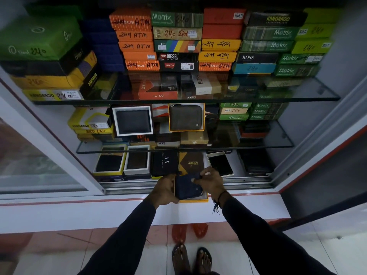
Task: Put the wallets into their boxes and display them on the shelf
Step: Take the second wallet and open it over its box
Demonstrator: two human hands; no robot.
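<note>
A dark blue wallet (188, 187) lies in an open yellow-edged box (196, 199) held just in front of the cabinet's sliding track. My left hand (165, 190) grips the box and wallet from the left side. My right hand (210, 180) pinches the wallet's top right edge. On the middle glass shelf stand two displayed wallets: a black one in a white-framed box (133, 121) and a brown zip wallet in an orange-edged box (186, 117). On the bottom shelf lie more open boxes with dark wallets (111, 162), (137, 160).
Stacked closed boxes fill the top glass shelf (178, 100). A black AX box (165, 161), a gold-and-black box lid (192, 162) and a phone-like slab (220, 163) lie on the bottom shelf. The white ledge (99, 213) runs below. A glass sliding door (29, 159) stands at left.
</note>
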